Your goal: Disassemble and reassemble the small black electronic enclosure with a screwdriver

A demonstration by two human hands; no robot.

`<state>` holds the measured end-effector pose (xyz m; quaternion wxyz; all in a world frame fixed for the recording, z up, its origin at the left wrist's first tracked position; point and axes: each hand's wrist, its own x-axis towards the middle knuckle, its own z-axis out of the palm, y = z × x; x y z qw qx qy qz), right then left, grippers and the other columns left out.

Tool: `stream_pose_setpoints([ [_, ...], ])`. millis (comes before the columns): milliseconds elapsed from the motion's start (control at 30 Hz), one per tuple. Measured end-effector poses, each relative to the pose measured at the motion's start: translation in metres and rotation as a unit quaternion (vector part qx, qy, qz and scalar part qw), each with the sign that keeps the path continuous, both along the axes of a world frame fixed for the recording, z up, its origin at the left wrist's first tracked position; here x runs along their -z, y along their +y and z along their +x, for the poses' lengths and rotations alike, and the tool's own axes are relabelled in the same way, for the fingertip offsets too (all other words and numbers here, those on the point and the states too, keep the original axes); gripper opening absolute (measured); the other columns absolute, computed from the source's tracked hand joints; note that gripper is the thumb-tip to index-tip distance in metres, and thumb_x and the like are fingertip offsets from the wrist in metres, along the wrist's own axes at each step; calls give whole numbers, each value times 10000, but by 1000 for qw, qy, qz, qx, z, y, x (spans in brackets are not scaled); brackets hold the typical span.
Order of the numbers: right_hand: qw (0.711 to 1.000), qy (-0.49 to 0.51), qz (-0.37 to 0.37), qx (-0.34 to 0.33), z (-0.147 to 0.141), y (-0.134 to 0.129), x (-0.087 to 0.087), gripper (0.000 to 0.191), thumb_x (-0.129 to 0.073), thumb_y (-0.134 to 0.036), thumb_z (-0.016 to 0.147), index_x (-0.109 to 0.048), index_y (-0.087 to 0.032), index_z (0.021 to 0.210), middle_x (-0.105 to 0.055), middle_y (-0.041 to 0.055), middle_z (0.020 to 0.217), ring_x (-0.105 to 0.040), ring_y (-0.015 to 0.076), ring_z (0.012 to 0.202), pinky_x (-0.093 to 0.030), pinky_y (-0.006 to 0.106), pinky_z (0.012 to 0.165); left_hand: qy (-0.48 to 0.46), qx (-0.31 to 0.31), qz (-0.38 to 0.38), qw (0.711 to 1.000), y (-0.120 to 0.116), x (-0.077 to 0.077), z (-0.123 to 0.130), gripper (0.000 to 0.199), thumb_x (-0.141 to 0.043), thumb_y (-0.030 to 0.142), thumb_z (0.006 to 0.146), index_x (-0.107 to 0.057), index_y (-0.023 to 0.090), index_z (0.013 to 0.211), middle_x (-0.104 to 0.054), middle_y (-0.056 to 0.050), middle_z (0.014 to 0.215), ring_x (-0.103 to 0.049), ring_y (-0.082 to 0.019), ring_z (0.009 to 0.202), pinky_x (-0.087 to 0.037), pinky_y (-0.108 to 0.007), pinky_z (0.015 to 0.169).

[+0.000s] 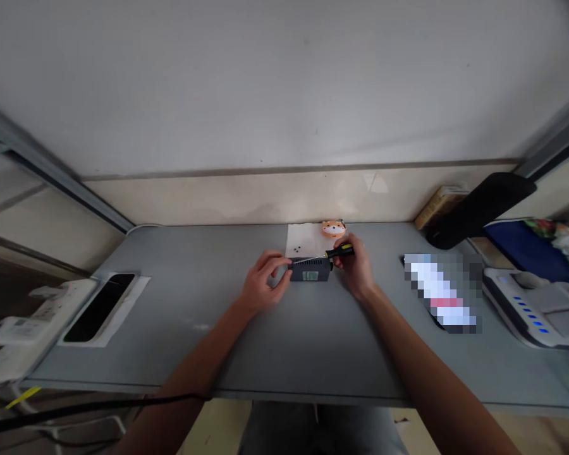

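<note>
A small dark box (320, 272) with a row of slots along its top edge and a pale label on its side stands on the grey table. My left hand (266, 280) grips the box's left end between thumb and fingers. In my right hand (355, 265) is a black and yellow screwdriver (340, 251); its shaft points left across the box's top, with the tip by my left fingertips. Behind the box lies a white sheet (301, 236) with several tiny dark pieces (297, 249), likely screws, and an orange animal-faced item (334, 228).
On the left are a black-screened phone (102, 308) and a white power strip (23, 332). A blurred-out lit screen (439, 294), a black cylindrical case (478, 212), a small box (439, 205) and a white-grey device with blue lights (526, 309) are on the right.
</note>
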<state>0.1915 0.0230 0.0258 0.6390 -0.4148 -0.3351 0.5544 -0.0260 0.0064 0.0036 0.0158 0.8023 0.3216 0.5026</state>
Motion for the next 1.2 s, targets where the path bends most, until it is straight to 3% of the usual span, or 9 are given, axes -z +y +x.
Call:
stream_pose_setpoints([
  [300, 1000, -14, -9, -17, 3, -1, -1, 547, -748, -751, 627, -611, -222, 620, -521, -35, 491, -442, 80, 408, -304, 231, 408, 17, -4, -29, 999, -2, 2, 3, 174, -594, 216, 962, -605, 202, 1135, -659, -41, 988, -522, -72, 581, -514, -222, 600],
  [567, 1000, -3, -1, -15, 0, -3, -3, 537, -757, -730, 614, -612, -213, 605, -507, -36, 500, -434, 73, 403, -274, 226, 391, 10, 7, -30, 999, -1, 2, 1, 88, -610, 207, 951, -614, 203, 1039, -652, -41, 976, -513, -72, 574, -504, -221, 592],
  [733, 1000, 11, -4, -13, 0, -3, -6, 542, -777, -726, 586, -617, -208, 597, -491, -38, 505, -433, 71, 411, -270, 227, 402, 1, 10, -16, 1000, -1, 1, 1, 131, -628, 178, 939, -608, 203, 1067, -645, -36, 978, -506, -69, 576, -503, -216, 601],
  [1200, 999, -42, 18, -29, 3, -5, -5, 511, -707, -723, 690, -594, -226, 648, -513, -29, 513, -435, 92, 436, -301, 243, 422, 9, 0, 8, 1000, 1, 4, 1, 48, -609, 194, 959, -627, 201, 1003, -657, -33, 960, -487, -58, 542, -500, -216, 587],
])
